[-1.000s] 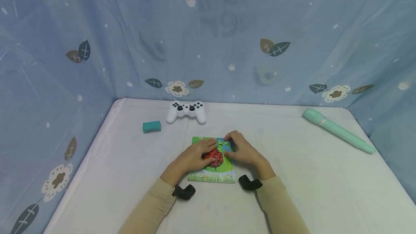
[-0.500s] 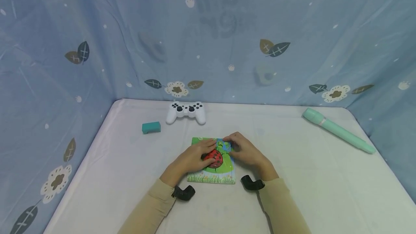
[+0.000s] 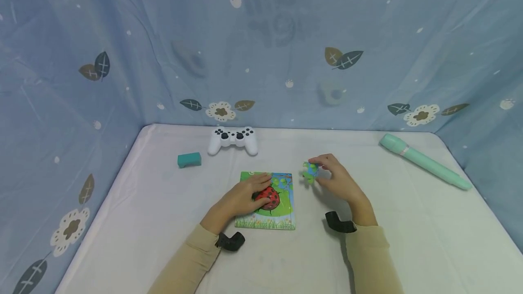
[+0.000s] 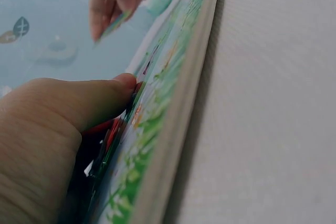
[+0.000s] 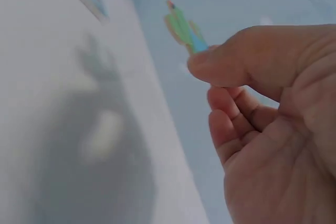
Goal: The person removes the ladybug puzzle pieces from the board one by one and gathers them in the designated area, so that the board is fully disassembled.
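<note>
A square jigsaw puzzle with a red ladybird picture lies flat on the table, mid-view. My left hand rests on its left part with the fingers laid across the ladybird; in the left wrist view the left thumb touches the puzzle's face. Right of the board, my right hand pinches a green and blue puzzle piece between thumb and fingers, apart from the puzzle. The right wrist view has the same piece nearly edge-on, sticking out past the thumb. The hand covers part of the ladybird.
Behind the puzzle sits a white game controller. A small teal block lies to its left. At the far right is a long mint-green tapered object. A blue patterned cloth hangs behind the white table.
My right hand has left the puzzle's upper right corner and moved right and slightly back, taking a puzzle piece with it. The left hand stays in place on the board.
</note>
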Tool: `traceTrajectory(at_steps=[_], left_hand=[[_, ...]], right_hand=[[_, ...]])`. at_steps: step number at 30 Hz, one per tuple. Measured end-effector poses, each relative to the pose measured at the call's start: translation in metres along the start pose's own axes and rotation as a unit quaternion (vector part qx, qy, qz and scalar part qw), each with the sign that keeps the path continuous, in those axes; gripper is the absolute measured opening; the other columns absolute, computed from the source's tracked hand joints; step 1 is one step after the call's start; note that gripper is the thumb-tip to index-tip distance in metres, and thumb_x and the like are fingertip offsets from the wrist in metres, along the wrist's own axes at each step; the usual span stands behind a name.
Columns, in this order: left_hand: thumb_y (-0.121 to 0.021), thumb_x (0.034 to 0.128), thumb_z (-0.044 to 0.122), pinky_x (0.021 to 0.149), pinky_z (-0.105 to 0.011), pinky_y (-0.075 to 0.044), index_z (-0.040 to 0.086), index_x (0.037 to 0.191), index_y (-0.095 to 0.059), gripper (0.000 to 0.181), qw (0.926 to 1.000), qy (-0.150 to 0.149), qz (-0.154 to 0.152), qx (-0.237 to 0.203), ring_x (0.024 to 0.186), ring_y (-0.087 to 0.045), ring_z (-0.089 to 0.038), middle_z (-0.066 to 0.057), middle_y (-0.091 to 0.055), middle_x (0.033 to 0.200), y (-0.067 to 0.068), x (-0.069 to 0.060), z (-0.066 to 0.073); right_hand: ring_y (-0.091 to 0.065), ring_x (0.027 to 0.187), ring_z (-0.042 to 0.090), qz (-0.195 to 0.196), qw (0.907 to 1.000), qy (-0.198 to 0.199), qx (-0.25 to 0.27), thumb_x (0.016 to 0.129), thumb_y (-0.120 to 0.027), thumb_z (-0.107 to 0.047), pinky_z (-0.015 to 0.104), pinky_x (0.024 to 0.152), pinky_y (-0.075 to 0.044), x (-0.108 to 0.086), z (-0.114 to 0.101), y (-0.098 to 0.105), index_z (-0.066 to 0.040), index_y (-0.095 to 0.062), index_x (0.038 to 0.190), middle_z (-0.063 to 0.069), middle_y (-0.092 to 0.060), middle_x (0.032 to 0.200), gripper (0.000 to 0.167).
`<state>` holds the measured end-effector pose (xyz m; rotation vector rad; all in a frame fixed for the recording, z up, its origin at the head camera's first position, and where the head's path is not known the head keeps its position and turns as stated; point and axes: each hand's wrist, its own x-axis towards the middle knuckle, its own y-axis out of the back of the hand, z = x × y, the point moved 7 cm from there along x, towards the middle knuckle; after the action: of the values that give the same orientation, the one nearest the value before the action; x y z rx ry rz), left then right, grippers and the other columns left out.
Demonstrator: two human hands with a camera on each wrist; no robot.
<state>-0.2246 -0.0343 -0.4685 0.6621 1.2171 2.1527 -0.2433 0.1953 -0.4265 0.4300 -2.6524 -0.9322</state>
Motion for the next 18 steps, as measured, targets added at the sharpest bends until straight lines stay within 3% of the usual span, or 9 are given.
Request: traceTrajectory(at_steps=[4, 9, 11, 14, 18], left_hand=[[-0.062, 0.0915, 0.036, 0.113, -0.041, -0.035, 0.006, 0.139, -0.048, 0.058, 1.0000, 0.002, 0.002, -0.006, 0.138, -0.037, -0.027, -0.009, -0.042, 0.147, 0.000, 0.000, 0.000], [-0.062, 0.0914, 0.036, 0.113, -0.041, -0.036, 0.006, 0.139, -0.047, 0.058, 0.9999, 0.001, 0.004, -0.009, 0.138, -0.037, -0.027, -0.009, -0.043, 0.147, 0.001, -0.001, 0.000], [-0.062, 0.0914, 0.036, 0.112, -0.041, -0.036, 0.006, 0.139, -0.047, 0.058, 0.9999, 0.003, 0.003, -0.009, 0.138, -0.036, -0.027, -0.009, -0.042, 0.147, 0.001, -0.001, 0.000], [-0.062, 0.0915, 0.036, 0.113, -0.041, -0.036, 0.006, 0.139, -0.047, 0.058, 0.9999, 0.005, 0.001, -0.011, 0.139, -0.036, -0.026, -0.009, -0.042, 0.148, 0.001, -0.001, 0.000], [-0.062, 0.0914, 0.036, 0.113, -0.042, -0.035, 0.007, 0.139, -0.047, 0.058, 0.9999, 0.008, 0.000, -0.014, 0.139, -0.036, -0.026, -0.008, -0.042, 0.148, 0.001, -0.001, 0.000]], right_hand=[[-0.047, 0.113, 0.032, 0.025, 0.9996, -0.014, 0.000, 0.086, -0.061, 0.006, 0.057, 0.099, -0.039, -0.016, 0.016, 0.030, 0.001, -0.054, 0.128, 0.019, -0.047, 0.123, 0.043], [-0.044, 0.107, 0.016, 0.052, 0.9977, -0.040, -0.014, 0.088, -0.060, 0.003, 0.055, 0.097, -0.040, -0.041, 0.037, 0.060, 0.004, -0.053, 0.129, 0.021, -0.048, 0.123, 0.041], [-0.043, 0.108, 0.013, 0.058, 0.9962, -0.060, -0.022, 0.090, -0.059, 0.001, 0.049, 0.099, -0.041, -0.051, 0.046, 0.070, 0.004, -0.052, 0.130, 0.021, -0.047, 0.125, 0.041], [-0.043, 0.114, 0.022, 0.060, 0.9935, -0.089, -0.035, 0.091, -0.057, -0.002, 0.037, 0.102, -0.042, -0.064, 0.058, 0.081, 0.004, -0.051, 0.131, 0.022, -0.045, 0.129, 0.041], [-0.040, 0.120, 0.041, 0.054, 0.9918, -0.109, -0.036, 0.092, -0.056, -0.004, 0.005, 0.097, -0.036, -0.076, 0.070, 0.089, 0.006, -0.049, 0.132, 0.026, -0.043, 0.132, 0.042]])
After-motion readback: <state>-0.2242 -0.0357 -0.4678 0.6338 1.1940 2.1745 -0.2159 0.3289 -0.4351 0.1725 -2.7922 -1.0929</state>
